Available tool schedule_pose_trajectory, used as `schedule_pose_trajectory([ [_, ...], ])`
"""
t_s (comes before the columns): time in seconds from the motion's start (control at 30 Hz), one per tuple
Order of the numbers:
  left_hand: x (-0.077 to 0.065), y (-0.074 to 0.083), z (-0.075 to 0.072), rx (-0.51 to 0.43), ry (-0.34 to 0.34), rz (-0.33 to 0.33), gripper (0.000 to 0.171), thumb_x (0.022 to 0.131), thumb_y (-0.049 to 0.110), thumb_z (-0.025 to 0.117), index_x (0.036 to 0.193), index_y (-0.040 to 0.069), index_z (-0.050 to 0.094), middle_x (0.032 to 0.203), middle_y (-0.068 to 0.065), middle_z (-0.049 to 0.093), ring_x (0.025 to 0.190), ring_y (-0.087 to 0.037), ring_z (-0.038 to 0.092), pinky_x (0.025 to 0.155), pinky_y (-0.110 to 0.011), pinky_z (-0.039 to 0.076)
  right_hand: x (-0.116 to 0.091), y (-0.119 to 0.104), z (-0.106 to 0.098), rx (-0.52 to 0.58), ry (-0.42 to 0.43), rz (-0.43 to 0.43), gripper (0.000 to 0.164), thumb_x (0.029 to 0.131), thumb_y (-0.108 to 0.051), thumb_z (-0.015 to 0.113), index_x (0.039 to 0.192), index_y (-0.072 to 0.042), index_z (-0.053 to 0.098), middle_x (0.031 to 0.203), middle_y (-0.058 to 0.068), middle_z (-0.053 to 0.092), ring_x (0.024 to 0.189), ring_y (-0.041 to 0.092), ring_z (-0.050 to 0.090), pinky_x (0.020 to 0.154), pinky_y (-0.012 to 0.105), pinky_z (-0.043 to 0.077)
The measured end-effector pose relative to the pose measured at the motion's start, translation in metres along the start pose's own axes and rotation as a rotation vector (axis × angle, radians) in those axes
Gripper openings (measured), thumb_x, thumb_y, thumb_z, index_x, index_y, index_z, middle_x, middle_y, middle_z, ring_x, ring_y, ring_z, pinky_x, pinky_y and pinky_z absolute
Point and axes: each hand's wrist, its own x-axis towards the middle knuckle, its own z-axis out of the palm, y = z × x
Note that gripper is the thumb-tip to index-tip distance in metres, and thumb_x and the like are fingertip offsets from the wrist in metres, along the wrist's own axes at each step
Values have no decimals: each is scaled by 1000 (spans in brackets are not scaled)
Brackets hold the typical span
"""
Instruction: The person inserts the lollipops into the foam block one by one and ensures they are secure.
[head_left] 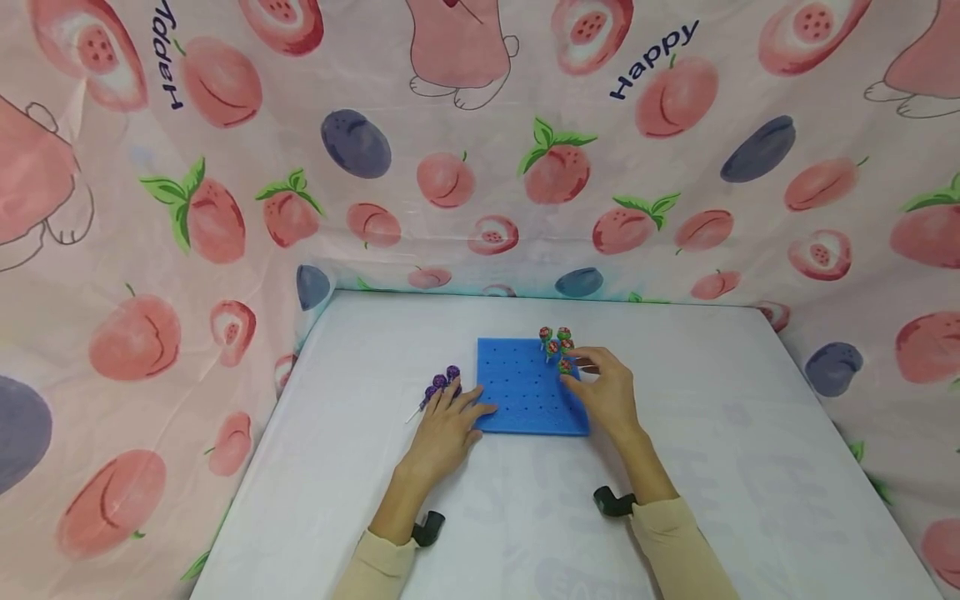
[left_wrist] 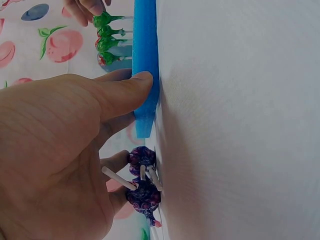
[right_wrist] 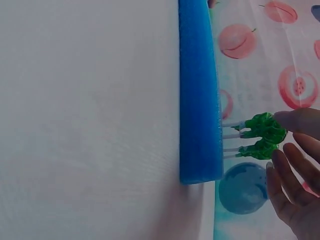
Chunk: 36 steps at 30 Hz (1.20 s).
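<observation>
A blue foam board [head_left: 525, 392] dotted with small holes lies on the table. Several lollipops [head_left: 552, 347] in green-and-red wrappers stand upright by their sticks at its far right corner. My right hand [head_left: 609, 392] is at the nearest of these, thumb and fingertips around the candy head; in the right wrist view the green wrappers [right_wrist: 262, 127] are right at the fingertips. My left hand [head_left: 442, 429] rests with spread fingers at the board's left edge, its thumb pressing the board's side [left_wrist: 146, 100]. Its other fingers reach over loose purple-wrapped lollipops [head_left: 439, 381], partly hidden.
The white table [head_left: 375, 333] extends around the board. Patterned pink cloth [head_left: 450, 233] with fruit prints hangs behind and along both sides. A dark device [head_left: 429, 529] is strapped at the left wrist, and a similar one [head_left: 613, 502] at the right.
</observation>
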Motion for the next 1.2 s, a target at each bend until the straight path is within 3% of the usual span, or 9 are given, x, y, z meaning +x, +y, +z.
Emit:
schedule_pose_trajectory([
  [0.17, 1, 0, 0, -5, 2, 1, 44, 100, 21, 73, 143, 25, 64, 161, -9, 46, 155, -45, 26, 122, -67, 23, -5, -3, -6, -5, -47, 50, 45, 80, -5, 91, 122, -4, 73, 123, 14, 70, 107, 34, 71, 92, 52, 59],
  [0.47, 1, 0, 3, 9, 1, 8, 44, 100, 22, 72, 143, 25, 64, 161, -9, 46, 155, -44, 26, 122, -67, 23, -18, -4, -15, -106, -249, 234, 58, 89, -22, 85, 139, -3, 62, 146, 20, 58, 131, 41, 59, 105, 55, 52],
  [0.6, 1, 0, 3, -1, 1, 9, 44, 100, 21, 73, 143, 24, 64, 161, -9, 46, 155, -45, 26, 122, -68, 23, -23, -2, -17, -123, -323, 257, 65, 89, -25, 85, 143, 0, 59, 151, 23, 54, 131, 47, 57, 105, 59, 51],
  [0.77, 1, 0, 3, -10, -2, 1, 44, 99, 20, 73, 143, 24, 65, 162, -8, 46, 155, -44, 25, 122, -67, 21, -26, 1, -17, -158, -422, 241, 72, 87, -29, 87, 144, 2, 57, 157, 23, 47, 144, 48, 44, 115, 62, 38],
  [0.83, 1, 0, 4, -8, 1, 3, 44, 100, 20, 73, 143, 25, 65, 162, -8, 46, 155, -44, 25, 122, -67, 22, -27, 3, -16, -172, -441, 235, 73, 86, -29, 87, 145, 3, 57, 158, 23, 46, 147, 47, 39, 118, 63, 34],
  [1.2, 1, 0, 4, 19, 10, 5, 45, 100, 23, 73, 143, 26, 63, 161, -7, 47, 155, -44, 26, 122, -66, 23, -30, 7, -13, -157, -421, 251, 74, 84, -29, 89, 144, 2, 58, 160, 20, 45, 148, 45, 38, 119, 62, 34],
])
